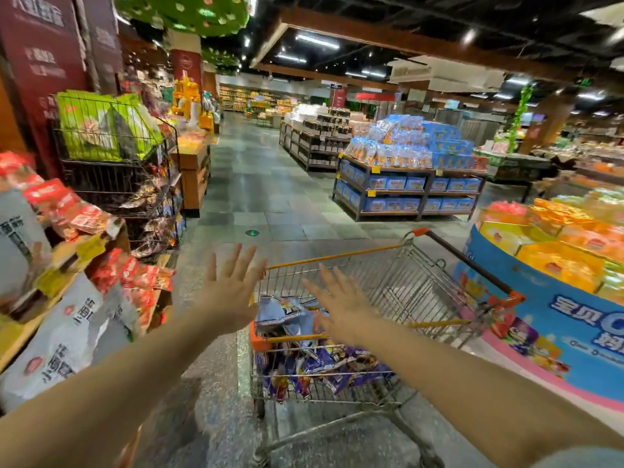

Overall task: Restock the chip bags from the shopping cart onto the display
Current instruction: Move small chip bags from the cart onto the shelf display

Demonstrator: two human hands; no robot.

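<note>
Okay, reach step: my left hand (233,292) and right hand (341,305) hover over the cart (422,278), fingers spread, holding nothing. Chip bags (304,339) lie in the cart. Next I probably grab one.

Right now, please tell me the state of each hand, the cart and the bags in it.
left hand: open, fingers spread, holding nothing
right hand: open, fingers straight, above the cart, holding nothing
shopping cart: standing in the aisle, partly filled
chip bags: piled loosely in the cart, not yet on a display
</note>
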